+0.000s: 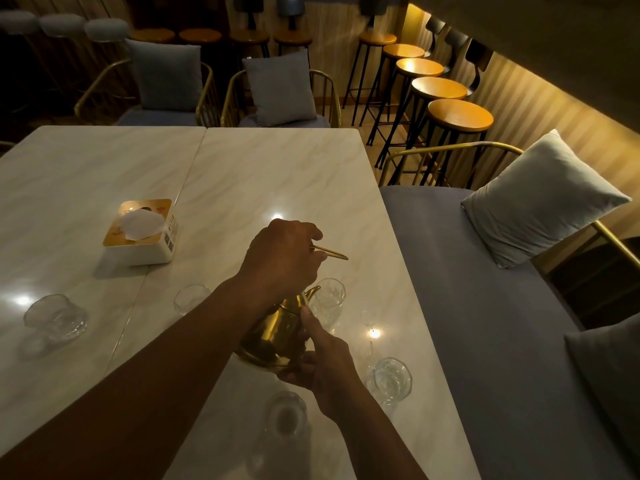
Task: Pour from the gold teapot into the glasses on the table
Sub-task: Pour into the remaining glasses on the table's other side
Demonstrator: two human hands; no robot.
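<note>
The gold teapot [273,336] is lifted off the marble table [277,174] and tilted, its spout against the rim of a clear glass [332,296]. My left hand [284,258] is closed around the teapot's thin gold handle from above. My right hand [323,362] cups the pot's lower body, thumb along its side. No stream of liquid can be made out. Other clear glasses stand around: one at the near right [389,379], one near me [285,414], one behind my left forearm [190,299], and one at the far left [55,318].
A tissue box [142,233] sits left of centre on the table. A grey bench with cushions [502,306] runs along the table's right edge. Cushioned chairs [280,91] stand at the far side, and bar stools [460,116] line the wall.
</note>
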